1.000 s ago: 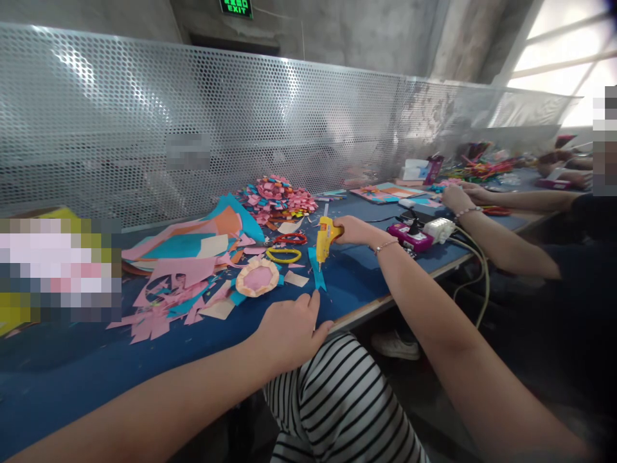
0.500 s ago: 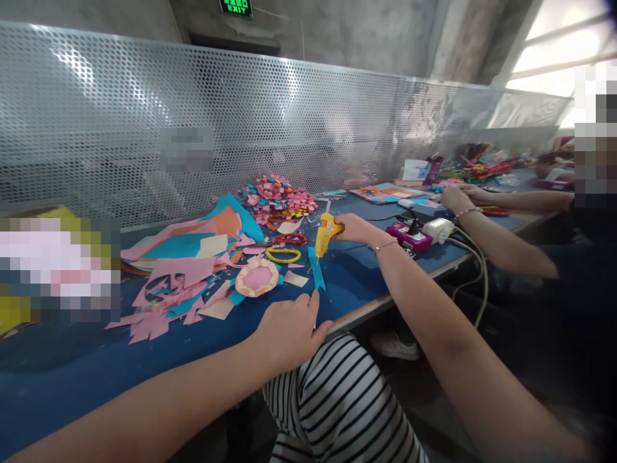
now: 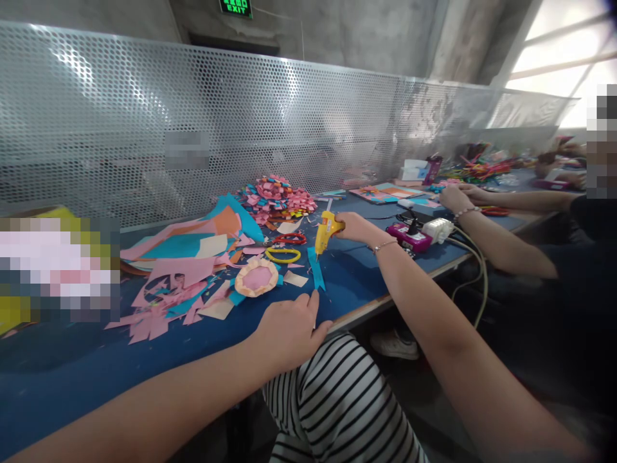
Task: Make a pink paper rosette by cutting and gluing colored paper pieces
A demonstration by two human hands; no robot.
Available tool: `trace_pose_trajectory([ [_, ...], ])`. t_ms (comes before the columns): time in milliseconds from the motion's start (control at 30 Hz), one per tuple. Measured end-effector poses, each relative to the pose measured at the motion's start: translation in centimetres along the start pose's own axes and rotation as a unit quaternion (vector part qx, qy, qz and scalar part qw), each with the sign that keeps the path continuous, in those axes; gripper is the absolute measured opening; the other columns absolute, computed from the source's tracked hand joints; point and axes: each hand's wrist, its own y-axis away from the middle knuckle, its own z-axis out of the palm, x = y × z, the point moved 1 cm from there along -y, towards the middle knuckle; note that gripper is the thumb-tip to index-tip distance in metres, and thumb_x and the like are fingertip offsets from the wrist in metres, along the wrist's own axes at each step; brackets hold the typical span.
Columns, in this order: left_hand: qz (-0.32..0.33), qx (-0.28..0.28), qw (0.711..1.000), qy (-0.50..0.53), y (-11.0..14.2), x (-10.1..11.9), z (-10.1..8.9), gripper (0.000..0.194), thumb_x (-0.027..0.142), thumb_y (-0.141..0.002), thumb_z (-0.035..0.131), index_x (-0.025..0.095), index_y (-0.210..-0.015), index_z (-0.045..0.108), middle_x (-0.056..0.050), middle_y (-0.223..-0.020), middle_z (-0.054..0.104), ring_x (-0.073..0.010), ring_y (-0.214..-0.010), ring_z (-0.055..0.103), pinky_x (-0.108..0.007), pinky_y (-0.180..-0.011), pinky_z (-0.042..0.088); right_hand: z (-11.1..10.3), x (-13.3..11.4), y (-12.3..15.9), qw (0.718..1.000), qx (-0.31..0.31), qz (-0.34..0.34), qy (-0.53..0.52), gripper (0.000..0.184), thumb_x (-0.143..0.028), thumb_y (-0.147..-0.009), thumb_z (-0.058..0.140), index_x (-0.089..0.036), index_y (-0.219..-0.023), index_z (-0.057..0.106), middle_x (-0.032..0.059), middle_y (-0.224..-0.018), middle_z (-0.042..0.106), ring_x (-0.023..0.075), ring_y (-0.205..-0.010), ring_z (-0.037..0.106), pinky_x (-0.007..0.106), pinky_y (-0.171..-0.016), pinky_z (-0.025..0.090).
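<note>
My right hand (image 3: 354, 228) is closed around a yellow glue gun (image 3: 324, 234), its nozzle pointing down at the far end of a teal paper strip (image 3: 316, 270) on the blue table (image 3: 87, 373). My left hand (image 3: 292, 328) rests near the table's front edge with its fingers curled and one fingertip pressing the near end of that strip. A round pink and orange paper piece (image 3: 258, 276) lies just left of the strip.
Pink, teal and orange paper scraps (image 3: 187, 263) cover the table's left. Yellow-handled scissors (image 3: 283, 254) and red-handled scissors (image 3: 290, 239) lie behind the round piece. A perforated metal screen (image 3: 241, 128) backs the table. A person's arms (image 3: 486, 218) work at the right, beside a power strip (image 3: 424, 233).
My right hand has tilted the glue gun slightly and drawn it a little farther back along the strip. My left hand has stayed in place.
</note>
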Motion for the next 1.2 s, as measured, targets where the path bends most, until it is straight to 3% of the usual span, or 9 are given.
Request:
trace_pose_trajectory([
  [700,0.002,0.005,1.0,-0.004,0.05,-0.01,0.06,0.06,0.046,-0.088,0.021,0.01,-0.133,0.039,-0.013,-0.097,0.061,-0.0244,-0.079,0.061,-0.034,-0.062,0.046,0.28,0.8,-0.36,0.999,0.027,0.005,0.034,0.019,-0.024,-0.069,0.056,-0.013,-0.085,0.06,0.0082,-0.085,0.061,0.0172,-0.075,0.053,0.025,-0.064,0.033],
  [1200,0.005,0.0,1.0,-0.005,0.0,-0.04,0.0,0.06,0.045,-0.088,0.022,0.01,-0.133,0.039,-0.014,-0.097,0.061,-0.0252,-0.08,0.062,-0.035,-0.062,0.048,-0.02,0.04,-0.23,0.988,0.007,0.047,0.146,0.027,-0.031,-0.076,0.056,-0.014,-0.097,0.058,0.0126,-0.098,0.061,0.0226,-0.086,0.057,0.028,-0.068,0.037],
])
